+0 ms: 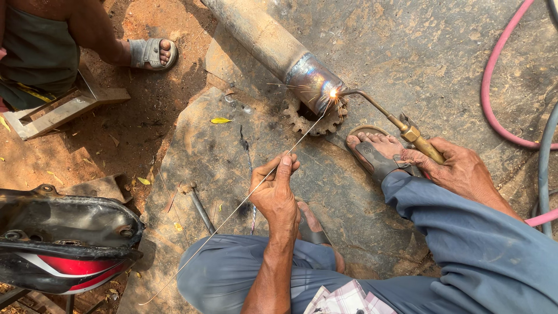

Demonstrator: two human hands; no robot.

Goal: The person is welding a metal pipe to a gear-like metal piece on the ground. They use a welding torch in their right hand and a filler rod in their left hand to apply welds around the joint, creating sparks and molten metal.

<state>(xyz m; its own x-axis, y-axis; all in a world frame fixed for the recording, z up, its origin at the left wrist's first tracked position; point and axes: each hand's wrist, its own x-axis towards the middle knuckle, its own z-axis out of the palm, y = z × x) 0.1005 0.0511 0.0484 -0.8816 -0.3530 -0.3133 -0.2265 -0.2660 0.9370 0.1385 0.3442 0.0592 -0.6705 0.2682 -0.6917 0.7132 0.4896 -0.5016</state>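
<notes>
My left hand (pixel 276 189) pinches a long thin filler rod (pixel 232 214) that slants up to the glowing spot on a grey metal pipe (pixel 273 46). My right hand (pixel 453 168) grips a brass gas torch (pixel 386 119), its curved tip at the pipe's discoloured end, where sparks fly. The pipe's end rests on a rusty toothed gear (pixel 311 119) lying on a steel plate (pixel 360 192). My sandalled feet sit on the plate, one right beside the gear.
A pink hose (pixel 494 110) and a grey hose (pixel 543 168) curve along the right. Another person's sandalled foot (pixel 150 53) rests on the dirt at top left beside a metal frame (pixel 58 110). A black and red motorcycle part (pixel 64 244) sits at lower left.
</notes>
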